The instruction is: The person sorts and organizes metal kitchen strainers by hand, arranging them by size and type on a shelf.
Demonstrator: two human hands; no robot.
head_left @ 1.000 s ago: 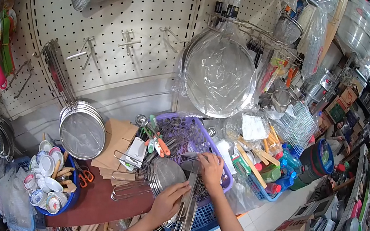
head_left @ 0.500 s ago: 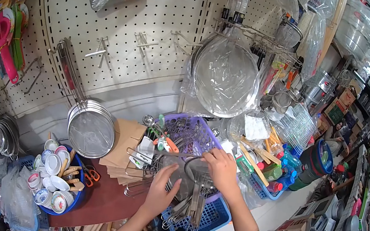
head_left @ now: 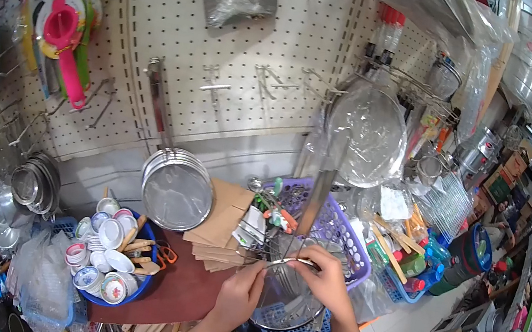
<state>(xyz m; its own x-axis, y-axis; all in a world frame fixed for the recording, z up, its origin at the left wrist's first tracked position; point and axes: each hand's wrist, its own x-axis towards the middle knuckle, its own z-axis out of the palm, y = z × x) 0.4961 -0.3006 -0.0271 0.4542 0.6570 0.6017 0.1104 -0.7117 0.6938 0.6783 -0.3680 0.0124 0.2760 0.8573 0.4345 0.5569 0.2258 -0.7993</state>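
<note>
Both hands are at the rim of a round mesh strainer (head_left: pixel 273 302), whose long flat metal handle points up and away toward the pegboard. My left hand (head_left: pixel 237 296) pinches the left side of the rim between thumb and fingers. On the opposite side, my right hand (head_left: pixel 325 281) has its fingers closed on the rim. Below and behind the strainer lies a blue plastic basket (head_left: pixel 314 330). A purple basket (head_left: pixel 358 253) holding metal utensils stands just beyond my hands. Brown cardboard pieces (head_left: pixel 220 218) lie to the left.
Similar strainers (head_left: pixel 177 192) hang from the pegboard (head_left: pixel 219 109), with bare hooks to their right. On the red-brown table (head_left: pixel 185 293), a blue tub (head_left: pixel 139 291) holds small bowls and wooden-handled ladles beside orange scissors (head_left: pixel 165 256). Bottles fill another basket (head_left: pixel 408 294) at right.
The strainer has turned, its handle swinging from level across my front to pointing away. My left hand, fingers spread before, now pinches the rim. The view has shifted left.
</note>
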